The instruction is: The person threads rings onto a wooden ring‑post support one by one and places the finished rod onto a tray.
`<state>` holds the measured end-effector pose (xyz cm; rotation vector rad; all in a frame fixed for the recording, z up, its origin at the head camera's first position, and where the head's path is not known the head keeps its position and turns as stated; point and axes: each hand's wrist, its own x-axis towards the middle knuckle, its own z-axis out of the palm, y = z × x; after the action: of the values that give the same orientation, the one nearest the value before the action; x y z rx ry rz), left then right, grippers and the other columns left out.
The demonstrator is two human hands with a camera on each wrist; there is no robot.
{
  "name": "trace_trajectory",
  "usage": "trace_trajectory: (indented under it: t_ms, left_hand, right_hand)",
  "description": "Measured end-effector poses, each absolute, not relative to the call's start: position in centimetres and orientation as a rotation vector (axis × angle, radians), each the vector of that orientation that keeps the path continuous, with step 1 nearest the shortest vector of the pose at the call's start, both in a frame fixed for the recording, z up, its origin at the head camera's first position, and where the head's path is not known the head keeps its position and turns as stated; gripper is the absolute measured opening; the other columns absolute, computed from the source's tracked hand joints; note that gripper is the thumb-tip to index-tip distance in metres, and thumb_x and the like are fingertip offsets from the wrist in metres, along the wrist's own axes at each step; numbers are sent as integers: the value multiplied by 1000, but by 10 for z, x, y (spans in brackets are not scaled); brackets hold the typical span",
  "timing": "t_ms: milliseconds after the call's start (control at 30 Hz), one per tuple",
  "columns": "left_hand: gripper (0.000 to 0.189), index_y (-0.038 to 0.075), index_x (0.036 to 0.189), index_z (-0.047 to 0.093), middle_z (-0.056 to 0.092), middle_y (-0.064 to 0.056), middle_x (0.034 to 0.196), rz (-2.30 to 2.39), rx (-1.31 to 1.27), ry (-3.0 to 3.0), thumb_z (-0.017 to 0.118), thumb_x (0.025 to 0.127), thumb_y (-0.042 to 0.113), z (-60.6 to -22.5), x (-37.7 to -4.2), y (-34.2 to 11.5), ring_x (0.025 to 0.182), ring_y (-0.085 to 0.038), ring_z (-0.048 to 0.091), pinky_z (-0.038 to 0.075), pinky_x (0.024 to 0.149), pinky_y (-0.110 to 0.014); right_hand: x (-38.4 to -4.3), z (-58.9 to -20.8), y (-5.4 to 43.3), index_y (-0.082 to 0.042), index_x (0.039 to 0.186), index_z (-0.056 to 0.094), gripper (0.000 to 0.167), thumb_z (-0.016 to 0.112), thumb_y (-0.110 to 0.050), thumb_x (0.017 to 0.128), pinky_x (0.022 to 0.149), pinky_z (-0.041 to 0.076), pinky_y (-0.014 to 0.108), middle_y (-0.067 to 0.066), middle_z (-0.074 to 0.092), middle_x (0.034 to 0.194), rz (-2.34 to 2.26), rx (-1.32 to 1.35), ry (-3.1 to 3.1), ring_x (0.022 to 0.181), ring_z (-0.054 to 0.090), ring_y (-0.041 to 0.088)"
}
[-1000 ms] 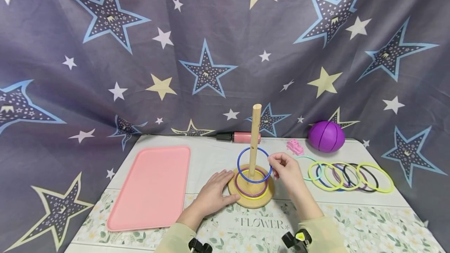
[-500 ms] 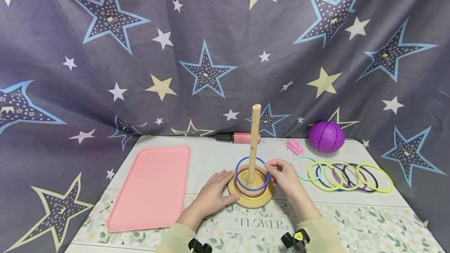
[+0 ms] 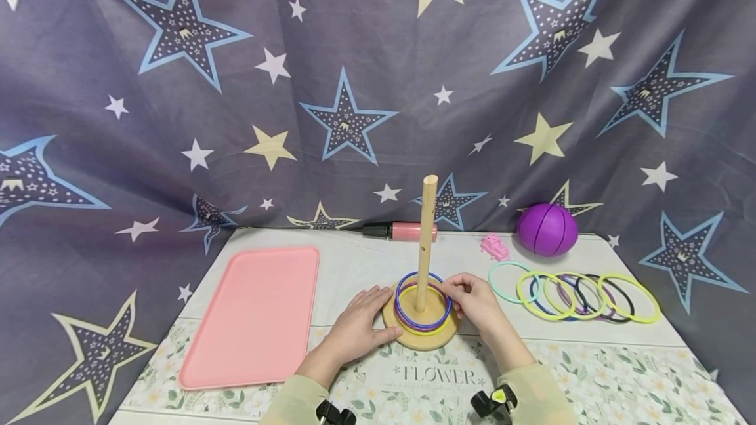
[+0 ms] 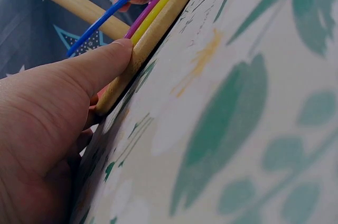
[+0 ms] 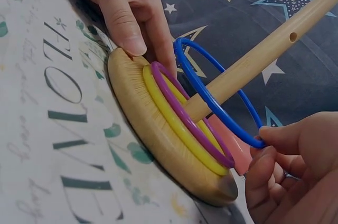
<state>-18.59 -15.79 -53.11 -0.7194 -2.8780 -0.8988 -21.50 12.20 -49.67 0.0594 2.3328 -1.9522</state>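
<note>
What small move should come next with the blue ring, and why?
Probably lower the blue ring a little: the right hand pinches it around the wooden peg, with a gap above the purple ring. The left hand touches the wooden base, likely steadying it.

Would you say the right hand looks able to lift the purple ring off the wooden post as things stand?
Probably not: the right hand pinches the blue ring, which encircles the wooden post above the purple ring and would likely block its way up.
</note>
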Motion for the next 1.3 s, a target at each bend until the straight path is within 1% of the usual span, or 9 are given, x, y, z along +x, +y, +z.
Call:
trace_trajectory:
  t_ms: [133,367,600,867,1300]
  left_hand:
    - [88,1,165,49,52,-18,166,-891,-709,-2891,81,100,52,-532,-186,-158,161,-38,38,23,137,-54]
    - [88,2,165,50,52,-17,166,-885,-698,-2904,80,100,53,-532,-185,-157,161,-36,38,22,137,-53]
    - [88,2,165,50,52,-16,167,-871,-694,-2908,79,100,55,-533,-187,-157,162,-35,37,22,137,-52]
    - [88,3,165,49,52,-16,167,-883,-697,-2900,81,100,52,-533,-187,-158,162,-35,37,22,137,-52]
    - [87,4,166,49,52,-17,167,-880,-700,-2904,81,100,50,-532,-186,-159,162,-36,37,21,137,-52]
  right_hand:
    - [-217,-501,122,1,106,73,12,74,-12,106,53,48,22,4,60,78,-1943,77,2340,66,53,14]
    - [-217,-506,122,1,105,72,10,71,-8,108,52,48,21,5,59,79,-1927,69,2368,67,53,14]
    - [-215,-506,121,2,105,73,12,72,-10,107,52,49,21,5,60,79,-1913,74,2380,67,53,14]
    - [-215,-506,120,2,104,75,13,75,-11,105,51,50,21,6,64,80,-1908,92,2422,65,55,12]
    - [-218,-512,118,0,103,75,11,74,-11,106,50,51,22,8,64,83,-1833,105,2525,66,57,15]
